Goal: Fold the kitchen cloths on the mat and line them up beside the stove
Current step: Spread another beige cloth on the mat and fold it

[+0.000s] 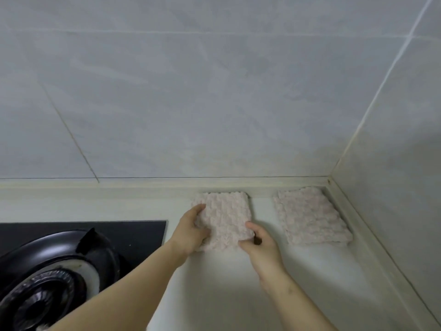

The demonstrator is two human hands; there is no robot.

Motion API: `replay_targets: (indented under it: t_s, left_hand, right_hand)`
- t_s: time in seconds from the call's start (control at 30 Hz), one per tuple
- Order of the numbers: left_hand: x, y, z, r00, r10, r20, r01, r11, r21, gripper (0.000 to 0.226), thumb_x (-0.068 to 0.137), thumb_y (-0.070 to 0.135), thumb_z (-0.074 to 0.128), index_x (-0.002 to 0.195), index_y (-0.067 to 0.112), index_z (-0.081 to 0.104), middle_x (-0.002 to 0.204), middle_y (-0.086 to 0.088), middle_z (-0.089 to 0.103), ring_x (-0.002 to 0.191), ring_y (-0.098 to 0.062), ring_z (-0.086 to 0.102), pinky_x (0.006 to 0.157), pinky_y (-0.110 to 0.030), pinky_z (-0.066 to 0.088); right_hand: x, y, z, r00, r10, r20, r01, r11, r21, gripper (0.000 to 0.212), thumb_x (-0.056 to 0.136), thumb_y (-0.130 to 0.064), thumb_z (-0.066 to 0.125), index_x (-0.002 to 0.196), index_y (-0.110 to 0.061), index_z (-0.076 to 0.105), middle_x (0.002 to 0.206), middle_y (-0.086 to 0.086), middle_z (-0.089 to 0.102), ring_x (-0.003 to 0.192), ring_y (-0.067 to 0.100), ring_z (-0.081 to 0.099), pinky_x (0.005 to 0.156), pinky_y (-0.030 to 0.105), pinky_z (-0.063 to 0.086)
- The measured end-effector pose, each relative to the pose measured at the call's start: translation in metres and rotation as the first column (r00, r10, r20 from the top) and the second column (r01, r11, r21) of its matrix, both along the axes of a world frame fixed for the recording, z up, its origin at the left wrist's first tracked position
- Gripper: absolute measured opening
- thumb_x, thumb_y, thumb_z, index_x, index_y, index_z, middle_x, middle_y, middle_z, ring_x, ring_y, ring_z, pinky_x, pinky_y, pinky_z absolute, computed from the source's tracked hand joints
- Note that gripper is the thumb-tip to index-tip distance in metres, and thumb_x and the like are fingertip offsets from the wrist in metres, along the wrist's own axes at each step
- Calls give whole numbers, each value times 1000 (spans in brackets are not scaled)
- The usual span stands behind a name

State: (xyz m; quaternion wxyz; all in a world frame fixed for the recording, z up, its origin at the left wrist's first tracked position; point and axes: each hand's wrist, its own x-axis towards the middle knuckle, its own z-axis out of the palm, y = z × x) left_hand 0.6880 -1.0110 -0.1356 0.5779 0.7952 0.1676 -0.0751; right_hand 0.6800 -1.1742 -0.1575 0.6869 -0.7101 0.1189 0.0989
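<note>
Black glass gas stove sits left of the grip, with a second folded pink cloth off to its right. Left hand and right hand both pinch the pink fluffy folded cloth between them. Let go unevenly and the fold probably pops open or sits crooked.

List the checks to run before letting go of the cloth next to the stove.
1. Grip: left hand holds the cloth by its left edge, right hand pinches its near right corner: ok.
2. Folded square: ok.
3. Apart from the stove: ok.
4. Apart from the second cloth, back edges roughly level: ok.
5. Lying fully flat on the counter: cannot tell.
6. More cloths waiting: cannot tell.
</note>
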Motion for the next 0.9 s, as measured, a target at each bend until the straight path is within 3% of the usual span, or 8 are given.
replay_targets:
  t_s: [0.17, 0.33, 0.43, 0.5, 0.57, 0.63, 0.8, 0.9]
  left_hand:
    - [9, 10, -3, 1000, -26, 18, 21, 971, 238, 55, 84, 5, 54, 135, 22, 43, 142, -5, 28, 115, -25, 45, 91, -34, 49]
    - [-14, 13, 16, 998, 48, 44, -56, 981, 188, 45, 88, 15, 54, 132, 21, 46, 144, -1, 29, 106, -17, 47, 89, -29, 46]
    - [-45, 19, 34, 993, 87, 77, -93, 992, 80, 38, 90, 14, 53, 127, 20, 50, 131, 3, 41, 87, -1, 50, 68, -16, 40]
    - [-73, 28, 47, 986, 123, 114, -125, 992, 10, 29, 89, 16, 55, 118, 23, 55, 122, 5, 49, 91, 1, 52, 71, -17, 42]
    - [-106, 42, 60, 971, 182, 153, -177, 983, -47, 22, 89, 17, 57, 109, 24, 59, 115, 6, 59, 102, -10, 56, 83, -24, 43]
    - [-143, 64, 68, 949, 260, 179, -250, 965, -79, 18, 89, 16, 57, 105, 25, 61, 107, 7, 63, 101, -12, 57, 87, -26, 43]
    - [-262, 133, 75, 840, 517, 166, -492, 854, -170, 16, 90, 13, 57, 94, 26, 65, 88, 4, 68, 84, -12, 62, 69, -21, 45]
    - [-342, 174, 75, 718, 682, 138, -658, 731, -184, 16, 90, 12, 55, 93, 25, 65, 91, 4, 68, 84, -12, 63, 69, -21, 47]
  right_hand:
    - [-3, 6, 8, 1000, 5, -11, -5, 1000, -16, 41, 81, 5, 61, 113, -21, 57, 78, -5, 51, 73, 14, 55, 53, 1, 39]
    - [-22, 16, 26, 998, -55, -8, 54, 998, -23, 41, 80, 3, 63, 117, -14, 56, 83, 2, 53, 68, 10, 50, 57, 10, 40]
    - [-48, 32, 46, 999, -36, 31, 37, 999, -20, 36, 81, -2, 63, 113, -17, 57, 107, 7, 54, 86, 12, 52, 68, 18, 39]
    - [-69, 49, 64, 998, 18, 64, -17, 1000, -16, 34, 83, -4, 61, 113, -19, 56, 114, 2, 51, 96, 11, 49, 73, 20, 37]
    - [-92, 71, 82, 992, 94, 90, -94, 996, 0, 29, 85, -5, 60, 111, -18, 57, 112, -1, 53, 94, 8, 50, 70, 17, 37]
    - [-117, 98, 94, 974, 203, 101, -205, 979, 11, 22, 86, -6, 60, 103, -18, 59, 104, -1, 57, 86, 3, 52, 66, 12, 37]
    - [-194, 183, 99, 854, 516, 64, -516, 856, -7, 13, 87, -14, 61, 98, -20, 62, 98, 0, 62, 85, 4, 56, 69, 16, 43]
    - [-249, 240, 98, 733, 679, 24, -679, 734, -10, 10, 88, -12, 59, 95, -20, 61, 93, 0, 61, 81, 6, 56, 67, 17, 43]
